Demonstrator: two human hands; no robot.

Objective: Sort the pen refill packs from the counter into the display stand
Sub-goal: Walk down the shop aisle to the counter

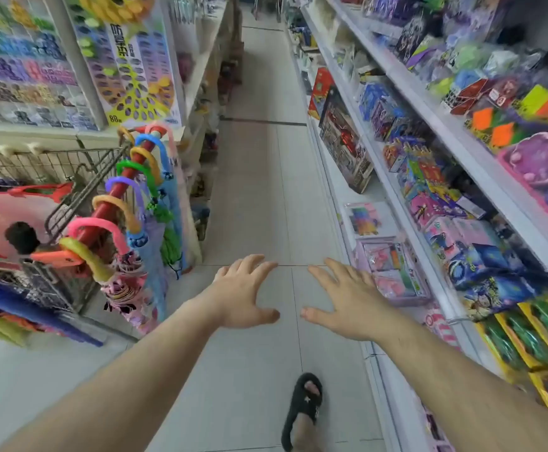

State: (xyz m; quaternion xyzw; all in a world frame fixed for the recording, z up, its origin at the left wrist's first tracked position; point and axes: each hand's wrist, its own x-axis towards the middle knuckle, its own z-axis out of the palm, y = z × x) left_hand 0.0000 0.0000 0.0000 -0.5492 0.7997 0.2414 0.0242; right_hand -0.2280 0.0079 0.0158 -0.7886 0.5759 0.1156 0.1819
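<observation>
Both the left hand (245,290) and right hand (342,300) were spread and empty over the aisle floor (266,190) (no refill packs, counter or stand in view); the crowded umbrella rack (119,203) risked a snag.

2 hands: left (240,293), right (344,305); 1 slipper (303,406); 1 wire basket (70,177)

Left hand (240,295): beside the right hand (344,305), thumbs near but apart, both spread over the pale tiled aisle floor (266,190).
Left of the fingers: wire-mesh metal rack (70,197) hung with curved-handled plastic umbrellas (129,203).
Right of the fingers: long white shelving (429,132) with boxed toys on its tiers.
Behind the hands: black slipper (302,409) on the floor.
</observation>
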